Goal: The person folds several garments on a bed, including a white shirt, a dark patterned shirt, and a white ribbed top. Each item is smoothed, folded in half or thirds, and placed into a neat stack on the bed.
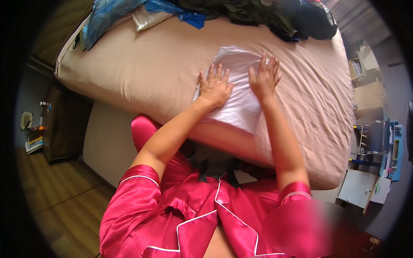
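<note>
A pale lilac-white folded cloth [238, 111] lies on the bed near its front edge, its surface slightly wrinkled. My left hand [215, 86] rests palm down on the cloth's left side, fingers spread. Along the right side, my right hand [265, 77] is over the cloth's edge, fingers apart and pointing away from me. Neither hand grips anything. The peach fitted sheet [155, 64] shows around the cloth, with creases to the right. Whether the cloth is a garment cannot be told.
Dark clothes [274, 16] and blue fabric [109, 22] are heaped along the bed's far side, beside a shiny whitish piece [148, 20]. A dark wooden cabinet [64, 125] stands at left. Shelves [367, 93] and a blue rack [398, 151] line the right wall.
</note>
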Tool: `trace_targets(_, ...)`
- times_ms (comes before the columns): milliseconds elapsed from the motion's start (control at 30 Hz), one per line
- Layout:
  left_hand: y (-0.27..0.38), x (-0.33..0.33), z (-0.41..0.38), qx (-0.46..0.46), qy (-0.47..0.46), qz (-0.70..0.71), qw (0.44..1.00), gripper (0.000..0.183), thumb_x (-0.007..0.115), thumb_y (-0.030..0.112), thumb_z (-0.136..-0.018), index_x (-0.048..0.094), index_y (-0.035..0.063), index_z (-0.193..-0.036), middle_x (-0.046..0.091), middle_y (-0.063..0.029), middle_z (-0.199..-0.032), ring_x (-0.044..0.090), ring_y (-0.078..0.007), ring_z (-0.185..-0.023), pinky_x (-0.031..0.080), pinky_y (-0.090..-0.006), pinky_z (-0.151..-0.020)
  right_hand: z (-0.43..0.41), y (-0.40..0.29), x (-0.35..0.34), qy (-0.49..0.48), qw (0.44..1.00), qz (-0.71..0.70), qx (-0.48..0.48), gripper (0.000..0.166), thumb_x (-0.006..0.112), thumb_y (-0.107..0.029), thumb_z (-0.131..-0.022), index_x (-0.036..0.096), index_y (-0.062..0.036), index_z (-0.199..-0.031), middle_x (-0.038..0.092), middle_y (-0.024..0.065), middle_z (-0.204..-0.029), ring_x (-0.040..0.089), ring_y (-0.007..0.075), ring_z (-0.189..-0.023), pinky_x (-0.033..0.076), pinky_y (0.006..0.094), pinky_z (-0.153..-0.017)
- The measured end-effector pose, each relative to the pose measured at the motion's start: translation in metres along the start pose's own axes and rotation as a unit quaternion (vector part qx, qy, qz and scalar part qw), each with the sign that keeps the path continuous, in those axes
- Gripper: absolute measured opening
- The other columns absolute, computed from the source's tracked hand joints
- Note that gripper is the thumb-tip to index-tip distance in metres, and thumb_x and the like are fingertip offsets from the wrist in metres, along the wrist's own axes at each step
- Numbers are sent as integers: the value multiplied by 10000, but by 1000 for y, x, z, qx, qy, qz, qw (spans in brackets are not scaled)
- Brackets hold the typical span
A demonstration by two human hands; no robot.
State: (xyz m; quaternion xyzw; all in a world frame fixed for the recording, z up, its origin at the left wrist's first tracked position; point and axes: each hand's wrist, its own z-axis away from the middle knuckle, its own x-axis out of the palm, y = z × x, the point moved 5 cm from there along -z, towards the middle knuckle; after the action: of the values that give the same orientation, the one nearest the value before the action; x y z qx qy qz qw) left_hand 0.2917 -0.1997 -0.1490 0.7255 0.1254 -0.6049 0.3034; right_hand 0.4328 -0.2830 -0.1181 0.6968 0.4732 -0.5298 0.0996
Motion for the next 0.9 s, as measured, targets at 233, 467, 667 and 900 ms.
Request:
trace_targets(233,45,7,-61,267,-51,-97,957,543,368,467,-909,373,192,-1377,256,-99,-1472,181,-296,-1374,77,-564,-1079,123,-35,-10,-188,979,73,-34,662,400,-500,-883,304,-106,-1406,208,166,-1477,137,299,-1385,78,523,-1085)
trace_targets(467,11,32,-106,109,25,-67,991,594,269,573,-901,287,277,-1415,215,-55,-1492,131,-275,-1388,75,-567,-1076,132,-28,-4,-175,984,43,-7,653,386,-521,-876,316,-148,-1407,195,151,-1484,118,288,-1390,51,471,-1102)
trace_targets(667,-47,25,-129,55,74,217,972,723,425,552,-858,321,69,-1386,226,-205,-1457,193,-359,-1351,144,-458,-1099,115,-3,-14,-4,995,-88,50,716,595,-441,-809,361,-33,-1349,305,262,-1380,276,307,-1311,208,453,-1061)
trace_targets(900,-26,0,96,9,129,54,990,794,568,569,-769,345,115,-1382,230,-276,-1418,233,-416,-1303,216,-515,-1043,37,72,8,-144,673,-575,442,406,738,-275,-741,560,-35,-1017,613,77,-795,595,199,-619,490,332,-537)
